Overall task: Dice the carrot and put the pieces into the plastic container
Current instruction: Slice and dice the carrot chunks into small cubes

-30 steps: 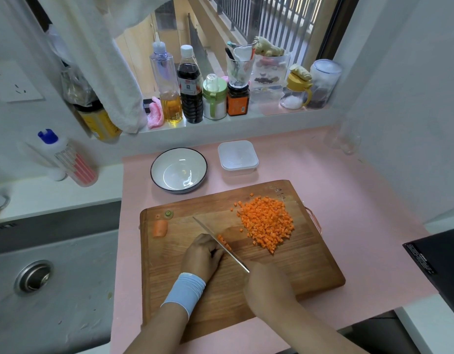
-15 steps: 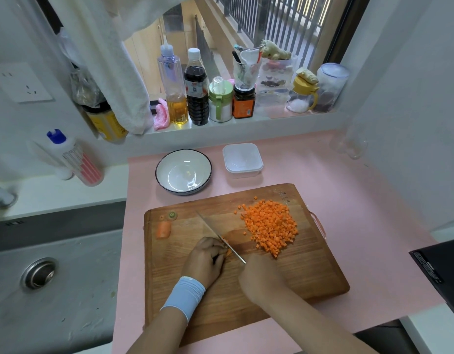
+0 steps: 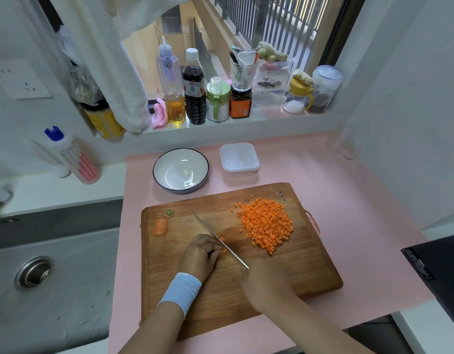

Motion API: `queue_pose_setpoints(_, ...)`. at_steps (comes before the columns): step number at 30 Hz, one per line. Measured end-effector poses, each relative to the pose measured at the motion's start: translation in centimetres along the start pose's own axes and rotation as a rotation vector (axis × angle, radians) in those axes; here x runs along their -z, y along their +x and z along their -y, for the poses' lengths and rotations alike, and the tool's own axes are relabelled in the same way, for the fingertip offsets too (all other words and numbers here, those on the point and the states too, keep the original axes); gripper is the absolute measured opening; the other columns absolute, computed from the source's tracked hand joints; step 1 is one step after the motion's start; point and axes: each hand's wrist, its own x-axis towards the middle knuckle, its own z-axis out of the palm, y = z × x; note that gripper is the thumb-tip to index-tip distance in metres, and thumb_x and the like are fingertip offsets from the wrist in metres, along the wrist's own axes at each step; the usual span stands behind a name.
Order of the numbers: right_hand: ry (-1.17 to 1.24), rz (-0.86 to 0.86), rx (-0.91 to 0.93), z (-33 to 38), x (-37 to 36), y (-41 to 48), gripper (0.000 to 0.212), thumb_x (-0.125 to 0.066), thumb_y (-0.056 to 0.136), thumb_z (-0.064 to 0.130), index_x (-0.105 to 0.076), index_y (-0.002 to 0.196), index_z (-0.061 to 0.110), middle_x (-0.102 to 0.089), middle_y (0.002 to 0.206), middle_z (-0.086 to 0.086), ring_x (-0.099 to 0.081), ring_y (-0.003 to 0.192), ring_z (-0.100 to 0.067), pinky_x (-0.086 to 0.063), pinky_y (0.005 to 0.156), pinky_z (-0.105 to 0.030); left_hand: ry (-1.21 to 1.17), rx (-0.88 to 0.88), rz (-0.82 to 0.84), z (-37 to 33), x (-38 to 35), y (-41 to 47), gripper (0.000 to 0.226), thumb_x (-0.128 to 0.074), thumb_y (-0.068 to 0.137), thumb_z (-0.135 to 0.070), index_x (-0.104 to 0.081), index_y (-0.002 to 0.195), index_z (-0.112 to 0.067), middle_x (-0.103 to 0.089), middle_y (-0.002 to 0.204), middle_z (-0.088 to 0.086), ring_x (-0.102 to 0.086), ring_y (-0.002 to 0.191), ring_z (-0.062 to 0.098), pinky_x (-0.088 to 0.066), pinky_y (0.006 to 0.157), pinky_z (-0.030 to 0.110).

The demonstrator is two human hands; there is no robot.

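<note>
A pile of diced carrot (image 3: 265, 224) lies on the right half of the wooden cutting board (image 3: 310, 272). My left hand (image 3: 199, 255), fingers curled, holds down a small bunch of carrot strips (image 3: 222, 245) near the board's middle. My right hand (image 3: 265, 282) grips the handle of a knife (image 3: 218, 238), whose blade lies against the strips beside my left fingertips. A carrot end piece (image 3: 160, 226) and small trimmings (image 3: 169, 213) sit at the board's far left. The lidded clear plastic container (image 3: 239, 159) stands behind the board.
A white bowl with a dark rim (image 3: 180, 169) sits left of the container on the pink mat (image 3: 348, 200). Bottles and jars (image 3: 194, 88) line the window sill. A steel sink (image 3: 34, 272) lies at left and a black appliance (image 3: 440, 267) at right.
The knife has stepped left along the carrot strips with my right hand. My left fingers have drawn back with it, and the uncut part is shorter.
</note>
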Motion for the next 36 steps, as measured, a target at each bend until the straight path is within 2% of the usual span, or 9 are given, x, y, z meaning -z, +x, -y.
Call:
queue_pose_setpoints(8, 0.040, 0.067, -0.054, 0.0, -0.3, 0.8, 0.025, -0.050, 0.098, 0.028, -0.071, 0.105, 0.014, -0.072, 0.106, -0.007, -0.068, 0.100, -0.027, -0.044, 0.071, -0.027, -0.019, 0.024, 0.008, 0.0, 0.0, 0.0, 0.015, -0.084, 0.070, -0.005, -0.077, 0.074, -0.018, -0.068, 0.082, -0.008, -0.054, 0.087, 0.000, -0.038, 0.084, 0.003)
queue_pose_setpoints(13, 0.126, 0.137, -0.088, 0.3, -0.4, 2.6, 0.021, -0.054, 0.097, 0.024, -0.058, 0.077, 0.017, -0.068, 0.089, -0.006, -0.068, 0.090, -0.027, -0.041, 0.064, -0.025, -0.033, 0.024, 0.004, -0.3, 0.1, 0.0, 0.015, -0.084, 0.070, -0.005, -0.077, 0.074, -0.017, -0.068, 0.082, -0.008, -0.054, 0.087, -0.001, -0.036, 0.084, 0.001)
queue_pose_setpoints(16, 0.127, 0.122, -0.075, 0.8, -0.3, 2.9, 0.017, -0.054, 0.096, 0.024, -0.063, 0.082, 0.018, -0.071, 0.094, -0.007, -0.068, 0.089, -0.027, -0.047, 0.068, -0.029, -0.032, 0.029, 0.002, -0.5, 0.3, 0.1, 0.016, -0.083, 0.070, -0.005, -0.077, 0.075, -0.018, -0.067, 0.083, -0.012, -0.053, 0.088, -0.003, -0.038, 0.085, 0.003)
queue_pose_setpoints(19, 0.116, 0.105, -0.061, 0.8, -0.4, 2.8, 0.018, -0.054, 0.096, 0.025, -0.069, 0.092, 0.016, -0.072, 0.098, -0.007, -0.068, 0.092, -0.027, -0.052, 0.073, -0.030, -0.085, 0.100, -0.046, -0.9, 0.8, 0.3, 0.016, -0.081, 0.072, -0.006, -0.076, 0.075, -0.021, -0.066, 0.083, -0.017, -0.057, 0.087, -0.002, -0.046, 0.081, 0.011)
queue_pose_setpoints(23, 0.127, 0.093, -0.049, 0.7, -0.4, 2.7, 0.017, -0.055, 0.097, 0.024, -0.062, 0.082, 0.020, -0.067, 0.087, -0.003, -0.066, 0.085, -0.024, -0.053, 0.073, -0.030, -0.122, 0.147, -0.144, -1.0, 1.9, 0.5, 0.014, -0.079, 0.073, -0.007, -0.076, 0.076, -0.020, -0.064, 0.083, -0.017, -0.059, 0.085, 0.000, -0.044, 0.079, 0.010)
queue_pose_setpoints(25, 0.130, 0.089, -0.048, 0.7, -0.4, 2.7, 0.019, -0.055, 0.098, 0.023, -0.059, 0.079, 0.020, -0.061, 0.080, 0.001, -0.063, 0.080, -0.022, -0.051, 0.070, -0.030, -0.078, 0.099, -0.108, -0.7, 2.1, 0.4, 0.012, -0.078, 0.074, -0.009, -0.076, 0.078, -0.020, -0.064, 0.085, -0.015, -0.056, 0.088, -0.001, -0.043, 0.082, 0.010)
queue_pose_setpoints(28, 0.129, 0.093, -0.056, 0.7, -0.3, 2.6, 0.017, -0.055, 0.097, 0.023, -0.068, 0.090, 0.015, -0.068, 0.090, -0.003, -0.067, 0.085, -0.023, -0.056, 0.074, -0.032, 0.004, 0.021, 0.001, -0.1, 1.7, -0.4, 0.012, -0.080, 0.074, -0.011, -0.077, 0.082, -0.021, -0.066, 0.087, -0.011, -0.052, 0.091, -0.001, -0.044, 0.084, 0.014)
queue_pose_setpoints(32, 0.108, 0.096, -0.049, 0.9, -0.3, 2.4, 0.018, -0.055, 0.096, 0.022, -0.070, 0.091, 0.013, -0.071, 0.095, -0.006, -0.068, 0.089, -0.025, -0.054, 0.073, -0.030, 0.026, -0.034, 0.035, 0.1, 1.1, -0.7, 0.013, -0.081, 0.073, -0.007, -0.076, 0.078, -0.018, -0.066, 0.083, -0.006, -0.053, 0.089, 0.002, -0.037, 0.085, 0.004)
queue_pose_setpoints(36, 0.109, 0.086, -0.038, 0.8, -0.2, 2.1, 0.019, -0.053, 0.097, 0.021, -0.069, 0.090, 0.014, -0.070, 0.095, -0.007, -0.067, 0.091, -0.026, -0.055, 0.076, -0.032, 0.071, -0.041, 0.054, 0.1, 1.2, -0.4, 0.011, -0.077, 0.076, -0.009, -0.073, 0.073, -0.019, -0.065, 0.081, -0.007, -0.055, 0.088, 0.005, -0.046, 0.080, 0.017)
